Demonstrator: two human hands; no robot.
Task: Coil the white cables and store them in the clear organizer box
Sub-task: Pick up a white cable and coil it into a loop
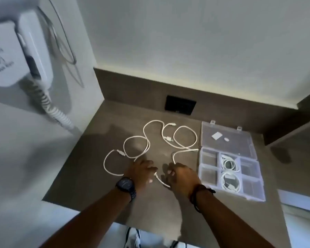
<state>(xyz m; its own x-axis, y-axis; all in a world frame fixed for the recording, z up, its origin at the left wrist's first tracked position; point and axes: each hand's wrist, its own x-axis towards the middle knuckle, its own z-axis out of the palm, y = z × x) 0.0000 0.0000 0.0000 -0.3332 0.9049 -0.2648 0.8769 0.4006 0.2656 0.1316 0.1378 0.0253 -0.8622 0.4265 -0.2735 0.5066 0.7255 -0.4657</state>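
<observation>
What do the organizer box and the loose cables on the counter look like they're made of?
Clear compartmented organizer box: apparently rigid transparent plastic, since the counter shows through. Loose white cables: probably smooth rubbery plastic sheathing, bending in soft loops. Brown counter: matte, material unclear.

Bare forearms are seen at lower centre. A dark wristwatch (125, 184) is worn on the left wrist, a dark corded bracelet (199, 191) on the right.

Both forearms reach forward from the near edge, hands close together, palms down. The left hand (141, 171), a dark watch on its wrist, has fingers curled and pinched. The right hand (182, 176), a dark band on its wrist, is closed in a loose fist
</observation>
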